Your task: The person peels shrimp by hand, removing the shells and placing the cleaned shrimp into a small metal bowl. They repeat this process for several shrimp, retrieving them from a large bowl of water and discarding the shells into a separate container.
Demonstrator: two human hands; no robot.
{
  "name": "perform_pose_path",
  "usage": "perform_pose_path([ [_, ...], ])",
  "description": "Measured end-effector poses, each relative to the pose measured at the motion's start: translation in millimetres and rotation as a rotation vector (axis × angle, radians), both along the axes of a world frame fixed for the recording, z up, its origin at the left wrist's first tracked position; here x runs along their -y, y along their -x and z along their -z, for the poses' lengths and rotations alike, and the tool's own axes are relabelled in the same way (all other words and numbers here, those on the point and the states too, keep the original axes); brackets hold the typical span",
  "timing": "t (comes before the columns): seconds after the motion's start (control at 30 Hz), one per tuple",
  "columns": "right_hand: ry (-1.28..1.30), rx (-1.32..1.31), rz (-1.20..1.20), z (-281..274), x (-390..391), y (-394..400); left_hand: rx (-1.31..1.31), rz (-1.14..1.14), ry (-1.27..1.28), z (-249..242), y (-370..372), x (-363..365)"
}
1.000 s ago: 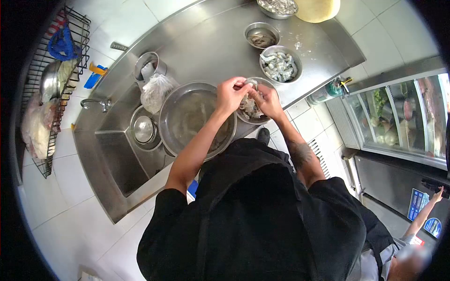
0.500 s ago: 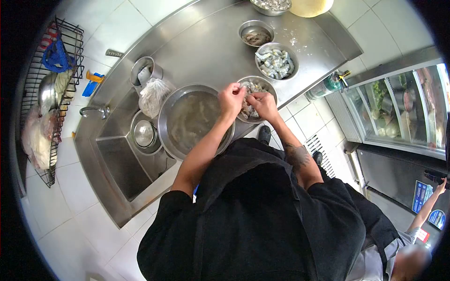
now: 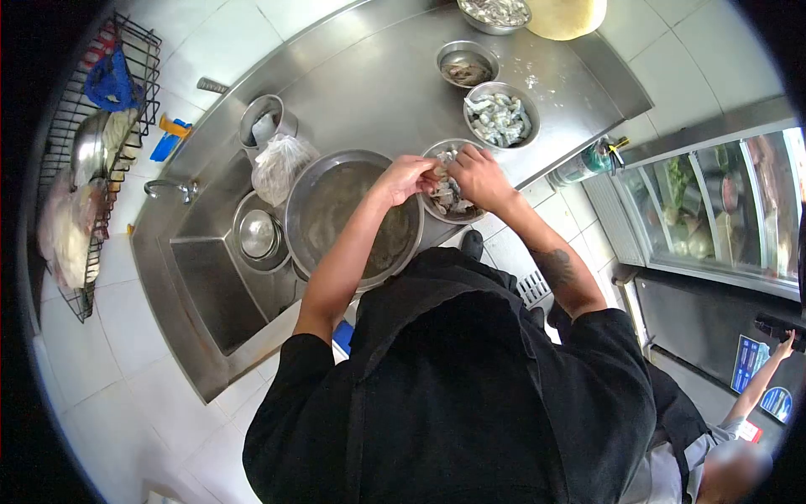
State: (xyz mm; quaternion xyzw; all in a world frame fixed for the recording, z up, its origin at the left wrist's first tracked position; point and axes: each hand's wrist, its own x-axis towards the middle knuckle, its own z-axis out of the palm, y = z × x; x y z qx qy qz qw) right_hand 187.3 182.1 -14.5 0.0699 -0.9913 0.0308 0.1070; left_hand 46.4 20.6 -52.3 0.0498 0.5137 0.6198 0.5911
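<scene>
Both hands meet over the inner edge of a metal bowl of shrimp [image 3: 453, 207]. My left hand [image 3: 406, 178] is closed in a pinch, its fingertips on what looks like a shrimp. My right hand [image 3: 485, 180] is closed too, knuckles up, its fingertips against the same small piece. Most of that piece is hidden by the fingers. Left of the hands stands a large metal basin [image 3: 332, 214] of cloudy water, partly under my left forearm. Beyond the hands is a bowl of pale grey shrimp [image 3: 502, 119].
Farther back stand a small bowl with dark pieces in liquid [image 3: 467, 64] and another full bowl [image 3: 495, 13]. A plastic bag [image 3: 280, 170], metal pot [image 3: 267, 119] and sink [image 3: 222, 294] lie left. At right, a person's hand [image 3: 785, 344] touches the glass-fronted fridge [image 3: 714, 202].
My right hand has turned over more, its knuckles now higher, and its forearm has swung outward to the right. My left hand has shifted slightly left. The view has moved a little.
</scene>
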Motion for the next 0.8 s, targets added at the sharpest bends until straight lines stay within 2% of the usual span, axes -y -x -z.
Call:
perform_pose_path([
  [0.07, -0.029, 0.006, -0.065, 0, -5, 0, -0.244, 0.034, 0.035, -19, -10, -3],
  [0.1, -0.043, 0.034, -0.077, -4, -6, 1, -0.240, 0.027, 0.037, -20, -11, -3],
  [0.17, -0.054, 0.103, -0.112, -13, -8, -2, -0.706, 0.198, -0.107, -21, -10, -4],
  [0.2, -0.053, 0.107, -0.120, -17, -9, -2, -0.702, 0.191, -0.103, -19, -7, -3],
  [0.3, 0.124, 0.168, -0.184, -18, -15, -2, -0.946, 0.346, -0.122, -20, 2, -1],
  [0.33, 0.125, 0.172, -0.191, -16, -18, -3, -0.942, 0.339, -0.118, -19, 3, 2],
  [0.4, 0.532, 0.122, -0.236, -14, -23, -5, -0.725, 0.276, -0.228, -19, 5, 7],
  [0.63, 0.877, 0.110, -0.236, -15, -17, -18, -0.434, 0.191, -0.312, -25, 3, 20],
  [0.7, 1.071, 0.166, -0.069, -17, -11, -23, -0.377, 0.183, -0.326, -24, 3, 21],
  [0.8, 1.217, 0.295, 0.031, -14, -8, -29, -0.313, 0.178, -0.383, -19, 3, 21],
])
